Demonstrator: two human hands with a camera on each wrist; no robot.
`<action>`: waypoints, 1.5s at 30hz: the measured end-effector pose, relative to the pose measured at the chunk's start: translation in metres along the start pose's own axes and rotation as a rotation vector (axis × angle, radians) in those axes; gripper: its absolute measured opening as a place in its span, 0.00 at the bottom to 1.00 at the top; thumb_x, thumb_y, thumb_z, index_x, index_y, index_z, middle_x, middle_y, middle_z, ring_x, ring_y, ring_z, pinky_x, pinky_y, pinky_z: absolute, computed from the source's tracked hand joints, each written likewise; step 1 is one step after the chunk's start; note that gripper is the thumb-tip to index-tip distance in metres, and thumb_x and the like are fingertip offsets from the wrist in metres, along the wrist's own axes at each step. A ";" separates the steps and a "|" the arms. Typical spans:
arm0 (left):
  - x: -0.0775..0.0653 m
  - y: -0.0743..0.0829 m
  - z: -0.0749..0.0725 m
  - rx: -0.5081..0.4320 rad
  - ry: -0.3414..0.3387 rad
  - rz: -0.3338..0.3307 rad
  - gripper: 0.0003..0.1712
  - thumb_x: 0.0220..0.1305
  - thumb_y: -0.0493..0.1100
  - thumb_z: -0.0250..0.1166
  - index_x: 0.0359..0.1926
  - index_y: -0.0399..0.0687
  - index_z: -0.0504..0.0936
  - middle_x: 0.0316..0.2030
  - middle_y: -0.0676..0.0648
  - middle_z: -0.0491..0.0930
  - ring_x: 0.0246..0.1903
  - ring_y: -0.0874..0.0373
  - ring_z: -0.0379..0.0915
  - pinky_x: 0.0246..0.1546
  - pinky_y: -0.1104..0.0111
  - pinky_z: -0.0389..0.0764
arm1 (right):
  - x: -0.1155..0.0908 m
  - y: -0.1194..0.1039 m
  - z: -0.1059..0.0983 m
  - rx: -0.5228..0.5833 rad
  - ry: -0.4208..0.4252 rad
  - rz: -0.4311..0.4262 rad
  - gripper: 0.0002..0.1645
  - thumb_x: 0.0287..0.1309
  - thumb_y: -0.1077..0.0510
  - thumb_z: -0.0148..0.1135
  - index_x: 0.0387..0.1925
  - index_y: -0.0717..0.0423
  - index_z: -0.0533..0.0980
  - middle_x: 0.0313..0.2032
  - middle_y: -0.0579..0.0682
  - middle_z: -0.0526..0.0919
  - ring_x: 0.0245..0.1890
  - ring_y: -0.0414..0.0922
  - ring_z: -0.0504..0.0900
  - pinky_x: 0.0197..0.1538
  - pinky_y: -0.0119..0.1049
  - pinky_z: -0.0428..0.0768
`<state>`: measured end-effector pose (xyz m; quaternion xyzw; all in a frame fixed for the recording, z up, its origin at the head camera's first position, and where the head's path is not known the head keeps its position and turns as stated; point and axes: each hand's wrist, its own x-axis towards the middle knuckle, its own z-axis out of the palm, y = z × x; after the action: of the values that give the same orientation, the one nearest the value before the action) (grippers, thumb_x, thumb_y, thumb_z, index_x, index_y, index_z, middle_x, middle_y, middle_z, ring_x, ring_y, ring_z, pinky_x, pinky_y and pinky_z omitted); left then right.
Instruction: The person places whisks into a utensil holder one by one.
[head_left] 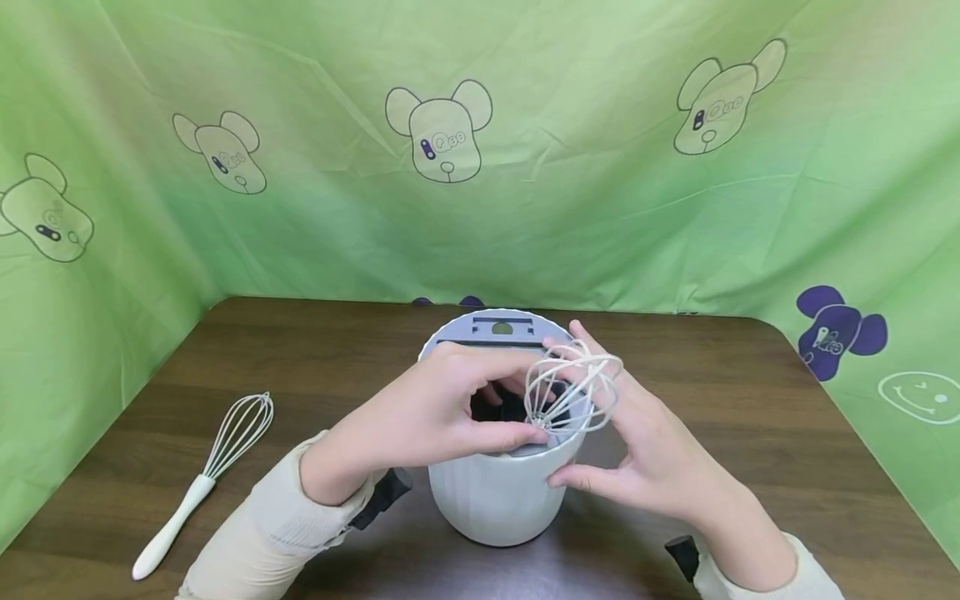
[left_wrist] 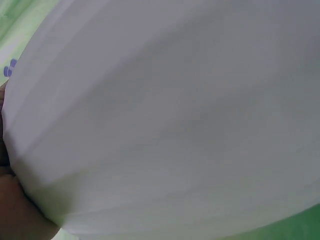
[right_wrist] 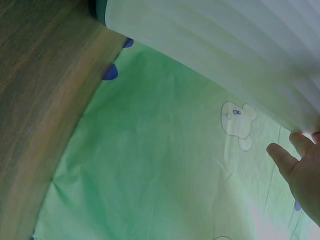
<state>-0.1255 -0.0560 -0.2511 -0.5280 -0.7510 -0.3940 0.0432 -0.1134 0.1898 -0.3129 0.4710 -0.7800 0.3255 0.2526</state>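
One round white pot (head_left: 498, 500) with soft ribs and a flat gray top stands midway between the left and right edges of the brown wood tabletop (head_left: 322, 362). There are two whisks. The upper whisk (head_left: 572, 390) shows its thin pale loops over the pot's right side; its handle is hidden. The left hand (head_left: 438, 408) pinches it low down, fingers bent and nearly together. The right hand (head_left: 643, 429) holds the pot's side, fingers spread wide. The other whisk (head_left: 202, 483) has a smooth white handle and lies near the tabletop's left edge.
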 end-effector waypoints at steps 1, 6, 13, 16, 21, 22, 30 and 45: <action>-0.001 0.000 -0.001 -0.008 0.006 -0.007 0.21 0.61 0.42 0.72 0.54 0.46 0.80 0.41 0.54 0.85 0.41 0.72 0.80 0.41 0.78 0.82 | 0.000 0.000 0.000 -0.006 -0.004 0.003 0.52 0.53 0.32 0.67 0.66 0.65 0.67 0.71 0.57 0.66 0.78 0.55 0.52 0.77 0.32 0.55; -0.008 0.001 -0.004 -0.026 0.033 -0.025 0.31 0.60 0.42 0.73 0.63 0.46 0.76 0.55 0.50 0.81 0.53 0.64 0.77 0.47 0.75 0.82 | -0.002 0.001 0.000 -0.022 -0.011 0.008 0.54 0.53 0.31 0.66 0.68 0.65 0.66 0.72 0.57 0.65 0.78 0.56 0.51 0.77 0.31 0.55; -0.015 0.000 -0.010 0.038 0.026 0.040 0.34 0.61 0.44 0.72 0.67 0.44 0.72 0.62 0.50 0.78 0.62 0.61 0.73 0.60 0.68 0.77 | -0.001 0.002 0.001 -0.009 -0.002 -0.003 0.54 0.53 0.32 0.67 0.68 0.66 0.66 0.72 0.57 0.66 0.78 0.55 0.51 0.77 0.32 0.55; -0.020 0.000 -0.013 0.091 0.019 0.041 0.37 0.61 0.46 0.72 0.69 0.43 0.70 0.64 0.50 0.76 0.68 0.59 0.68 0.69 0.64 0.69 | -0.001 0.002 0.001 -0.008 -0.004 -0.004 0.54 0.53 0.32 0.67 0.67 0.66 0.67 0.72 0.58 0.66 0.78 0.55 0.51 0.77 0.32 0.55; -0.031 0.003 -0.021 0.181 -0.020 -0.055 0.45 0.59 0.54 0.72 0.74 0.52 0.63 0.70 0.56 0.68 0.76 0.57 0.52 0.73 0.57 0.62 | -0.001 0.002 0.000 -0.006 -0.005 -0.007 0.53 0.53 0.32 0.67 0.66 0.66 0.68 0.71 0.57 0.66 0.78 0.57 0.51 0.77 0.32 0.55; -0.032 0.003 -0.022 0.209 -0.028 -0.065 0.46 0.60 0.58 0.71 0.75 0.54 0.62 0.71 0.58 0.66 0.77 0.58 0.49 0.74 0.56 0.61 | -0.001 0.002 0.000 -0.006 -0.004 -0.007 0.53 0.53 0.32 0.67 0.66 0.66 0.68 0.71 0.57 0.66 0.78 0.57 0.52 0.77 0.32 0.55; -0.044 0.000 -0.034 0.504 -0.035 -0.125 0.59 0.53 0.85 0.48 0.79 0.60 0.50 0.75 0.61 0.57 0.78 0.56 0.44 0.70 0.40 0.60 | 0.000 0.002 0.000 0.001 0.001 -0.011 0.53 0.53 0.32 0.68 0.66 0.66 0.67 0.72 0.56 0.65 0.78 0.55 0.51 0.77 0.34 0.54; -0.069 0.004 -0.045 0.716 -0.067 -0.325 0.74 0.38 0.88 0.60 0.79 0.67 0.36 0.79 0.61 0.33 0.79 0.56 0.23 0.68 0.30 0.51 | 0.000 0.001 -0.001 0.001 -0.005 0.000 0.53 0.52 0.32 0.68 0.66 0.65 0.67 0.72 0.56 0.65 0.78 0.56 0.51 0.78 0.34 0.54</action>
<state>-0.1079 -0.1366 -0.2513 -0.3664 -0.9158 -0.0914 0.1368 -0.1143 0.1907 -0.3131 0.4718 -0.7804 0.3249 0.2505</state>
